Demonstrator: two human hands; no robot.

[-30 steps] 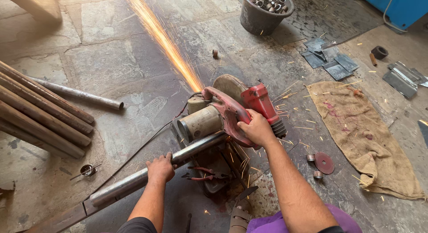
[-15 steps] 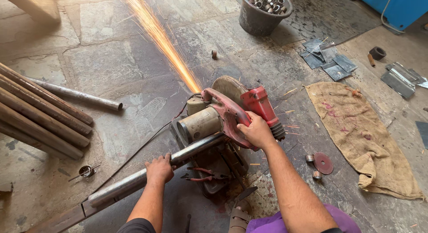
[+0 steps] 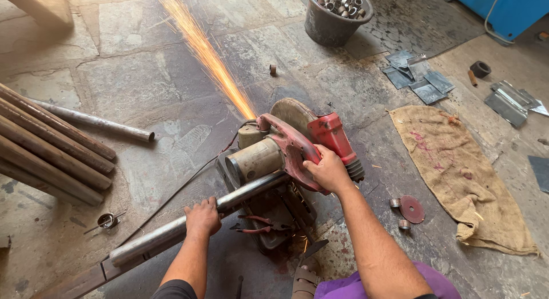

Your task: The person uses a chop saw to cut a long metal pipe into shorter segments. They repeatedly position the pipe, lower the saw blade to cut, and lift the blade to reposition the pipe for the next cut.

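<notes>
The right hand (image 3: 327, 172) is still pressing the saw (image 3: 289, 147) handle down, fingers wrapped round it, and sparks (image 3: 209, 56) are still streaming away over the floor (image 3: 143, 81). The left hand (image 3: 203, 217) is keeping its fingers closed on the pipe (image 3: 171, 233), lying across the saw's base; little has shifted, so the cut is continuing.

Single head-worn view, looking steeply down and forward from close above the wearer's forearms onto the stone floor (image 3: 143, 76); no second view shares the scene.
</notes>
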